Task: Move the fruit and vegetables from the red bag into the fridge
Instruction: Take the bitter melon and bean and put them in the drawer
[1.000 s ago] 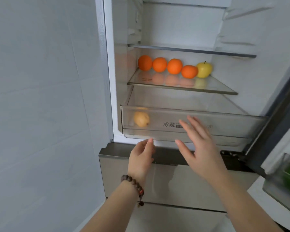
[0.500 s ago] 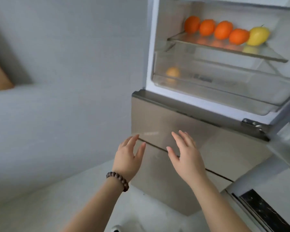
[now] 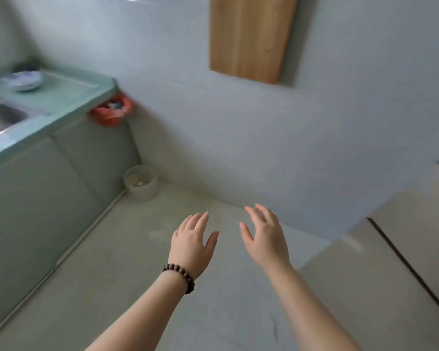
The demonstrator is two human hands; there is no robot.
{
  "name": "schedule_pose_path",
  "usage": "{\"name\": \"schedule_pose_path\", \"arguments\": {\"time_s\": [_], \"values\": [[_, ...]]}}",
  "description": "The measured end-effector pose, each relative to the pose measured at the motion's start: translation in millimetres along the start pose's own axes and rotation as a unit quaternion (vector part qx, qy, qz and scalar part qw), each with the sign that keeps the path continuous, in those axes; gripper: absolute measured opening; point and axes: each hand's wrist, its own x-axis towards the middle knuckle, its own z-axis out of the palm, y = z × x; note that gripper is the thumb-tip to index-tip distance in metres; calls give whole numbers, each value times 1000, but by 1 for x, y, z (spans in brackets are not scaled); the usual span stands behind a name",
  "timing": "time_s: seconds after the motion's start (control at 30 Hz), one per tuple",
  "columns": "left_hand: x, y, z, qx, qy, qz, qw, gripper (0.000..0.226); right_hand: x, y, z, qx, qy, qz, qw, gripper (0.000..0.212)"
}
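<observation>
We see one red bag (image 3: 111, 111). It is soft and crinkly, its top is open, and small blurry things show inside, too fuzzy to name. It hangs at the corner of the green tabletop (image 3: 61, 97), just under the edge, close to the grey wall (image 3: 213, 122).

Half a second ago we were looking at the fridge shelf with four oranges and one yellow apple. Now the view has swung away from it, toward the tabletop corner, and no fruit shows. Only the brown lower fridge front (image 3: 403, 262) stays in view, far from the tabletop on the other side. Both hands have dropped lower and are out over the floor (image 3: 137, 274).

We count two hands. The left hand (image 3: 192, 243) is nearer the tabletop; its fingers are straight and spread, a wide grip with nothing in it. It wears one dark bead bracelet (image 3: 180, 276) on the wrist. The right hand (image 3: 265, 239) is beside it, farther from the tabletop, fingers also loose and wide, holding nothing. The hands do not touch.

On the tabletop sits one blue and white bowl (image 3: 23, 81), and one metal sink (image 3: 0, 117) is beside it. Below the tabletop corner, one small pale bin (image 3: 142, 182) stands on the floor. One wooden board (image 3: 251, 36) hangs on the wall, above the tabletop and away from it.
</observation>
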Motion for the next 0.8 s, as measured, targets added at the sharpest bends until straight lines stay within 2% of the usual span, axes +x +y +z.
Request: {"name": "schedule_pose_path", "arguments": {"time_s": [0.17, 0.33, 0.57, 0.8], "values": [[-37, -117, -75, 18, 86, -132, 987, 56, 5, -115, 83, 27, -99, -108, 989, 41], [-96, -241, -155, 36, 157, -250, 955, 57, -21, -254, 177, 54, -188, -197, 961, 43], [-196, -392, -266, 64, 239, -388, 888, 57, -88, -440, 289, 80, -286, -315, 901, 40], [-257, -485, -341, 71, 295, -478, 824, 56, -128, -571, 357, 92, -329, -410, 846, 37]]}}
